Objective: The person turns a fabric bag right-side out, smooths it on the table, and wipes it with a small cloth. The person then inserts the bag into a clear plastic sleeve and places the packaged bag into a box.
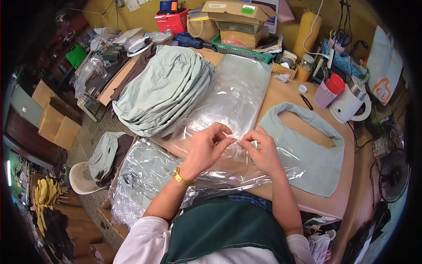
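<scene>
My left hand [210, 144], with a gold watch at the wrist, pinches a clear plastic bag [228, 169] at its edge. Close beside it, my right hand [260, 147] pinches the same edge, the fingertips of both hands nearly touching. The bag hangs toward my body over the table edge. Beyond the hands lies a stack of clear plastic bags [237, 88]. A pale green fabric bag [307, 163] with a wide loop handle lies flat to the right, partly under the plastic. At the left is a pile of folded pale green fabric [162, 88].
Plastic-wrapped fabric [145, 171] fills a box at the lower left, near a chair [81, 178] with cloth on it. Small black snips [306, 101], a pink cup [325, 92] and a white kettle [349, 103] stand or lie at the right. A green basket [246, 53] is at the back.
</scene>
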Motion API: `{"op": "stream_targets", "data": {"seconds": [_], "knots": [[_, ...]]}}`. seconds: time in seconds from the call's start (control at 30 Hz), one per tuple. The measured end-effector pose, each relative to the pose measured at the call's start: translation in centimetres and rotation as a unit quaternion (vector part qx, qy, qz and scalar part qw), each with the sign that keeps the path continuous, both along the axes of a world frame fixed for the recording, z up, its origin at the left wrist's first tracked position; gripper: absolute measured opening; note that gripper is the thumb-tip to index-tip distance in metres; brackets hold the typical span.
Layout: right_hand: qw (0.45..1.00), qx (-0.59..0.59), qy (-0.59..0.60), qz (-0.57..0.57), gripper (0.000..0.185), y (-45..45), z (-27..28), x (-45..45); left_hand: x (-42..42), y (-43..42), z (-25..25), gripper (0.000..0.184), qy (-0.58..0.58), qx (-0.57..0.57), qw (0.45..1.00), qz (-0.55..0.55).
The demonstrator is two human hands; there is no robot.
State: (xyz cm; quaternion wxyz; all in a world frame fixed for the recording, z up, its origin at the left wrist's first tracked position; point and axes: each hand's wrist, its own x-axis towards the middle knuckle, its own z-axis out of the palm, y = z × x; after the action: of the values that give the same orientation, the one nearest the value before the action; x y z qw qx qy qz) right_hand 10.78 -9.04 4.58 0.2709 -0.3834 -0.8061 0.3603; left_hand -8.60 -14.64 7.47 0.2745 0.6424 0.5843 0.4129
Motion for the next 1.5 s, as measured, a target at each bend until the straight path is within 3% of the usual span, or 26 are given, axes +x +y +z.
{"op": "stream_targets", "data": {"seconds": [0.03,0.07,0.1,0.13,0.17,0.23,0.33,0.4,0.47,0.63,0.7,0.77,0.83,0.9,0.93,1.0,1.07,1.13,1.17,1.2,1.27,1.3,1.33,1.4,1.5], "knots": [[1.000,0.000,0.000,0.004,0.020,-0.1,-0.4,-0.3,-0.7,0.1,-0.7,0.017,-0.047,-0.030,0.998,-0.009],[0.994,0.007,0.103,-0.027,0.016,-0.5,-1.1,-0.8,-0.8,0.2,-1.6,0.017,-0.047,-0.032,0.998,-0.005],[0.977,0.013,0.205,-0.060,0.017,-0.9,-1.5,-1.2,-0.7,0.4,-2.5,0.016,-0.168,-0.018,0.985,-0.015],[0.977,0.010,0.206,-0.060,0.017,-1.4,-1.3,-1.5,-0.4,0.5,-3.2,0.015,-0.286,-0.005,0.958,-0.026],[0.975,-0.023,0.204,-0.089,0.019,-1.9,-0.8,-1.8,-0.2,0.5,-3.5,0.018,-0.313,-0.001,0.950,-0.020],[0.971,-0.057,0.201,-0.119,0.020,-2.3,-0.8,-1.8,-1.0,0.5,-4.4,0.018,-0.324,-0.032,0.945,-0.033],[0.977,0.031,0.157,-0.144,0.027,-2.0,-2.4,-1.3,-1.1,0.6,-5.2,0.018,-0.291,-0.080,0.952,-0.043],[0.966,-0.097,0.231,-0.064,0.024,-1.6,-3.2,-0.7,-0.3,0.7,-5.4,0.019,-0.247,-0.100,0.963,-0.038],[0.964,-0.065,0.246,-0.082,0.025,-1.4,-3.4,-0.8,1.1,0.9,-5.3,0.022,-0.362,0.008,0.931,-0.036],[0.963,-0.068,0.223,-0.135,0.025,-2.0,-3.0,-0.4,1.2,0.4,-4.6,0.026,-0.306,-0.026,0.952,0.002],[0.971,0.073,0.154,-0.170,0.026,-2.1,-3.3,-0.6,1.2,0.3,-4.6,0.028,-0.287,-0.044,0.957,0.012],[0.971,0.114,0.118,-0.173,0.025,-2.4,-2.8,-0.7,1.3,0.3,-4.7,0.039,-0.260,-0.115,0.959,0.008],[0.969,0.156,0.080,-0.176,0.024,-2.9,-2.4,-1.4,2.1,1.2,-7.0,0.043,-0.271,-0.097,0.958,-0.008],[0.924,0.361,0.124,-0.019,0.021,-3.7,-2.2,-2.6,3.4,2.3,-9.3,0.046,-0.328,-0.112,0.937,-0.050],[0.924,0.362,0.124,-0.018,0.021,-3.5,-2.3,-2.5,4.5,1.9,-8.9,0.046,-0.329,-0.111,0.937,-0.049],[0.927,0.351,0.127,-0.042,0.021,-2.3,-2.8,-2.3,6.2,0.6,-7.4,0.041,-0.482,-0.146,0.862,-0.055],[0.922,0.346,0.144,-0.101,0.023,-0.9,-3.9,-1.5,5.1,0.3,-10.0,0.039,-0.438,-0.209,0.867,-0.116],[0.931,0.299,0.183,-0.100,0.024,-2.3,-3.2,-1.8,6.9,0.6,-9.3,0.042,-0.482,-0.177,0.857,-0.047],[0.917,0.350,0.190,-0.016,0.025,-3.2,-3.4,-2.4,6.8,0.8,-9.2,0.045,-0.509,-0.158,0.845,-0.051],[0.918,0.349,0.187,-0.014,0.025,-3.0,-3.5,-2.2,6.8,0.7,-9.0,0.045,-0.512,-0.158,0.843,-0.049],[0.929,0.322,0.167,-0.070,0.029,-1.8,-3.7,-1.6,6.1,0.6,-7.6,0.045,-0.405,-0.233,0.882,0.059],[0.959,0.159,0.173,-0.159,0.030,-1.3,-4.1,-0.4,3.5,0.6,-8.8,0.030,-0.568,-0.226,0.785,-0.096],[0.958,0.166,0.174,-0.157,0.030,-0.7,-3.7,0.2,3.3,0.8,-7.9,0.030,-0.568,-0.220,0.787,-0.099],[0.946,-0.064,0.293,-0.118,0.025,-0.7,-2.7,1.3,3.4,0.5,-5.7,0.014,-0.411,-0.062,0.901,-0.127],[0.955,-0.065,0.263,-0.121,0.020,-0.6,-3.1,1.6,3.2,1.2,-5.1,0.020,-0.446,-0.064,0.889,-0.076]]}}
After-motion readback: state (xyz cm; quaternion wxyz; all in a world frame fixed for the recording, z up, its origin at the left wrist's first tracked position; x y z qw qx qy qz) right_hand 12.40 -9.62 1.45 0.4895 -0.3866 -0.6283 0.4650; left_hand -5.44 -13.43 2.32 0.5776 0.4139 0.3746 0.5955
